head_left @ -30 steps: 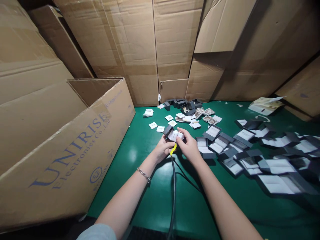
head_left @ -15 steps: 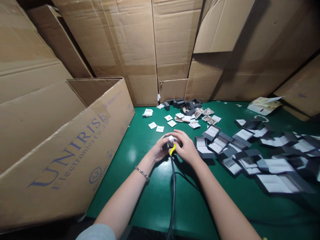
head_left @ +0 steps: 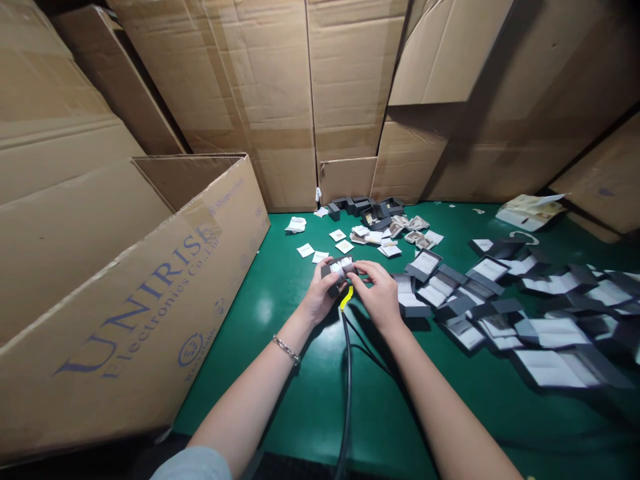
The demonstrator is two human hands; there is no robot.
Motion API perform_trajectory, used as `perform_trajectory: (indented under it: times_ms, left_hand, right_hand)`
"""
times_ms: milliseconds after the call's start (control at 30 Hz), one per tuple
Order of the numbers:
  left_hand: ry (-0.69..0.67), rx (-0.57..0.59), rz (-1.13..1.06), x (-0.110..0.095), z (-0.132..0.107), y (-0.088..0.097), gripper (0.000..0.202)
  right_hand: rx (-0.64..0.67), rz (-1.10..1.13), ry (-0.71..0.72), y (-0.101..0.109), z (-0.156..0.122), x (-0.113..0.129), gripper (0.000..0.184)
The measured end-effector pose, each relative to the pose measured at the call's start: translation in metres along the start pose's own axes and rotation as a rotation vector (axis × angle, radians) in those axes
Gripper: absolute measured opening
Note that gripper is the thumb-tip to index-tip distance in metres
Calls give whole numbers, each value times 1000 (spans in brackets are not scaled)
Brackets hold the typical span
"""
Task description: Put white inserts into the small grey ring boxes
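Observation:
Between my hands is a small dark grey box (head_left: 327, 271) with a white padded insert (head_left: 341, 269) facing up. My left hand (head_left: 317, 297) wraps round the box from the left, its thumb at the white part. From the right, my right hand (head_left: 379, 293) pinches the box's right side with thumb and fingertips at the insert. Just below the box, a black cable (head_left: 347, 373) with a yellow band (head_left: 346, 298) at its upper end runs down the green table (head_left: 285, 393). Whether the cable touches the box is hidden.
Several open grey boxes with white linings (head_left: 555, 337) spread over the right side. Small white cards (head_left: 345, 247), inserts and dark boxes (head_left: 376, 217) lie behind my hands. A large cardboard carton (head_left: 150, 313) stands at left; cardboard walls (head_left: 270, 100) close the back.
The dark box with its white insert has come into clearer view, tilted up between my hands. My right hand's fingers have drawn back from over it to its right side, uncovering the yellow band.

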State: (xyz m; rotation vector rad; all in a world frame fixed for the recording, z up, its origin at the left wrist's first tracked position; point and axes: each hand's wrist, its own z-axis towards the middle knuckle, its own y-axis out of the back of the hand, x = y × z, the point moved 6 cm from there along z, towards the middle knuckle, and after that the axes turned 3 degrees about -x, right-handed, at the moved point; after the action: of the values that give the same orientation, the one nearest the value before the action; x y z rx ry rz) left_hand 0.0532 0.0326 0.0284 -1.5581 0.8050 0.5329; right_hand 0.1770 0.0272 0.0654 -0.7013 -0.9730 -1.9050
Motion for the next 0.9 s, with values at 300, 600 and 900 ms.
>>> perform_trajectory:
  times_ms: [300, 600, 900]
  left_hand:
    - [-12, 0, 90, 2, -2, -2, 61]
    - [17, -2, 87, 4, -2, 0, 63]
    - [-25, 3, 116, 5, 2, 2, 68]
  right_hand:
    - [-95, -3, -59, 7, 0, -3, 26]
    - [-45, -128, 213, 5, 0, 10, 23]
    - [28, -185, 314, -2, -5, 10, 26]
